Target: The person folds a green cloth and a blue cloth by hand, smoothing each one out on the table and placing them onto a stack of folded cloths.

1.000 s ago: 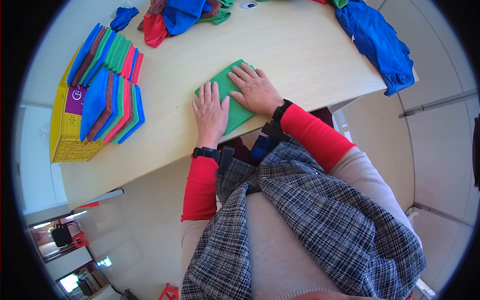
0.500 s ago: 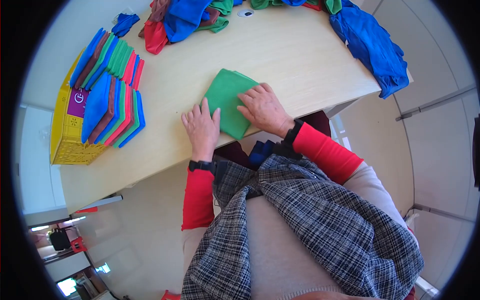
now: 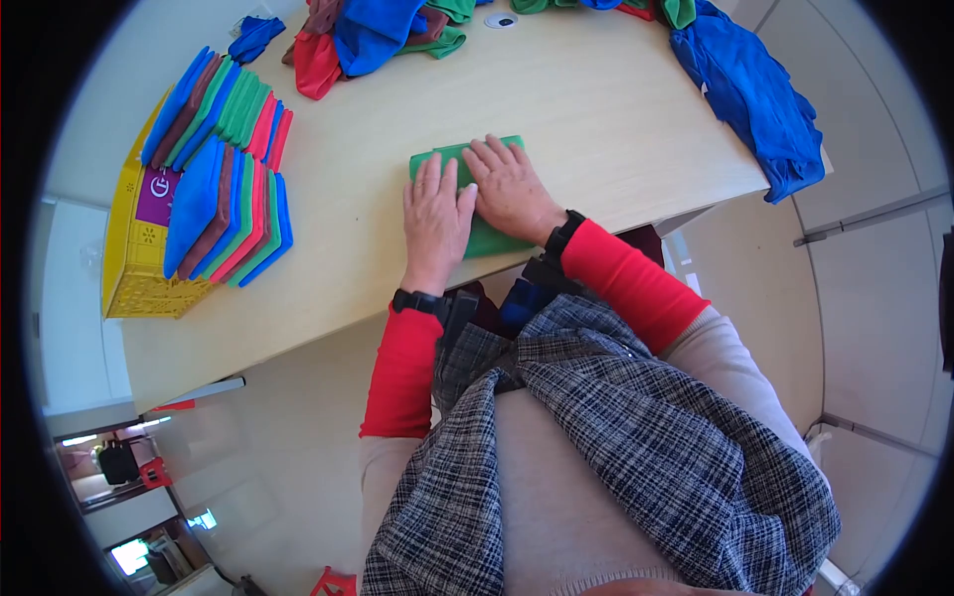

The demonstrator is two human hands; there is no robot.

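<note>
A folded green cloth (image 3: 487, 240) lies flat on the pale wooden table, close to its front edge. My left hand (image 3: 437, 214) rests on the left part of the cloth, palm down with the fingers stretched forward. On the upper right part lies my right hand (image 3: 512, 194), also flat, its fingers pointing away from me. The two hands nearly meet at the thumbs and cover much of the cloth. Neither hand grips anything.
A yellow basket (image 3: 127, 268) at the left holds several folded cloths (image 3: 234, 214) in blue, brown, green and red. Crumpled cloths (image 3: 373, 35) lie along the far side. A blue cloth (image 3: 745, 94) hangs over the table's right edge. The table's front edge (image 3: 328, 328) runs before me.
The green cloth has turned so that its sides run straighter to me. My left hand has moved right and forward onto it, and my right hand slightly forward.
</note>
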